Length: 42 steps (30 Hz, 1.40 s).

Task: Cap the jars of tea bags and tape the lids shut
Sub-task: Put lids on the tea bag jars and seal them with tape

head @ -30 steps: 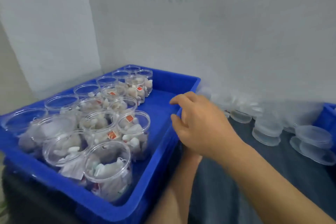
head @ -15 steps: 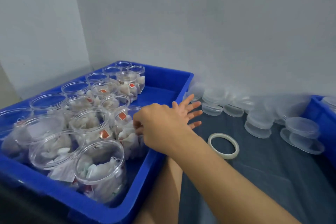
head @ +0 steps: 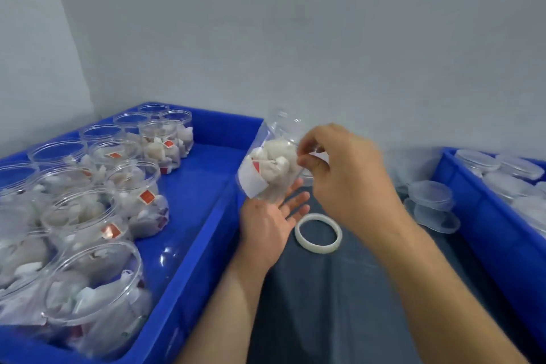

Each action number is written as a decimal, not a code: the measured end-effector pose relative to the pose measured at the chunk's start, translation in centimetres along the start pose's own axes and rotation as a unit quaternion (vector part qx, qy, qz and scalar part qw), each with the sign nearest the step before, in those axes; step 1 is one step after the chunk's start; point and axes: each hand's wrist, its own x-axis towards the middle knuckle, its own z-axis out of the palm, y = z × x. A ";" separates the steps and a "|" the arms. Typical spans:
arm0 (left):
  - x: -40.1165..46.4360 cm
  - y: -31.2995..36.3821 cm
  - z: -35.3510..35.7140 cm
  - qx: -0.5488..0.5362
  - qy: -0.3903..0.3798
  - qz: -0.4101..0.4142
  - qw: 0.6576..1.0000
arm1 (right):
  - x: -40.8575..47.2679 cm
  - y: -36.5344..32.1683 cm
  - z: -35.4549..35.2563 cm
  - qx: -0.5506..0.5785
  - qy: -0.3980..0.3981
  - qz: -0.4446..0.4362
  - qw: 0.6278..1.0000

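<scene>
Nearest, at 7 o'clock: open jars (head: pixel 88 287) of tea bags crowding a blue tray (head: pixel 189 289), its near corner cut off by the frame. Mid-frame: left hand (head: pixel 270 221) palm up, fingers straight, under a tilted, motion-blurred jar (head: pixel 270 165) just above the tray's rim; right hand (head: pixel 347 177), grip pinched on that jar's side. Just beyond the left hand's fingertips: tape roll (head: pixel 318 233) flat on the dark desk (head: pixel 325 304). At 3 o'clock: clear lids (head: pixel 432 204), hazy; second blue tray (head: pixel 484 221) cropped. Behind: plain grey walls.
</scene>
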 end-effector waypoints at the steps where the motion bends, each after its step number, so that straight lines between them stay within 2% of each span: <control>1: 0.2 -0.1 -0.2 0.002 0.000 -0.012 1.000 | -0.9 1.1 0.0 -0.017 -0.008 0.010 1.000; 3: 0.8 -1.3 -0.7 0.011 0.029 -0.017 0.999 | -3.0 2.9 0.5 -0.050 -0.034 0.032 0.998; 6: 1.4 -3.0 -0.5 0.163 0.118 0.053 0.978 | -5.8 5.0 1.6 -0.034 -0.042 0.063 0.997; 8: 1.2 -3.4 0.0 0.227 0.141 0.109 0.958 | -7.1 6.1 2.2 -0.017 -0.017 0.084 0.996; 11: 0.6 -4.1 0.5 0.342 0.117 0.169 0.917 | -8.0 6.9 2.4 0.014 0.025 0.094 0.995; 13: 0.0 -4.8 0.8 0.407 0.071 0.190 0.891 | -8.1 7.1 2.3 0.022 0.045 0.085 0.995; 16: -1.1 -5.6 1.0 0.483 -0.040 0.190 0.854 | -8.1 7.7 1.4 0.050 0.067 0.067 0.994; 19: -1.6 -5.9 1.3 0.547 -0.075 0.166 0.817 | -8.6 9.1 0.5 0.076 0.063 0.057 0.994; 23: -2.1 -7.2 2.0 0.561 -0.071 0.153 0.811 | -9.6 10.4 -0.3 0.107 0.055 0.068 0.990; 31: -2.1 -8.3 2.0 0.570 -0.094 0.140 0.805 | -11.6 11.9 1.0 0.124 0.129 0.083 0.980; 36: -1.4 -7.3 1.2 0.619 -0.077 0.165 0.764 | -11.7 12.2 2.2 0.141 0.107 0.067 0.982; 39: -1.6 -7.1 1.3 0.647 -0.062 0.175 0.739 | -11.4 11.8 2.3 0.105 0.119 0.040 0.987; 42: -2.0 -7.5 2.0 0.648 -0.051 0.221 0.727 | -11.3 11.6 2.1 0.089 0.145 0.034 0.985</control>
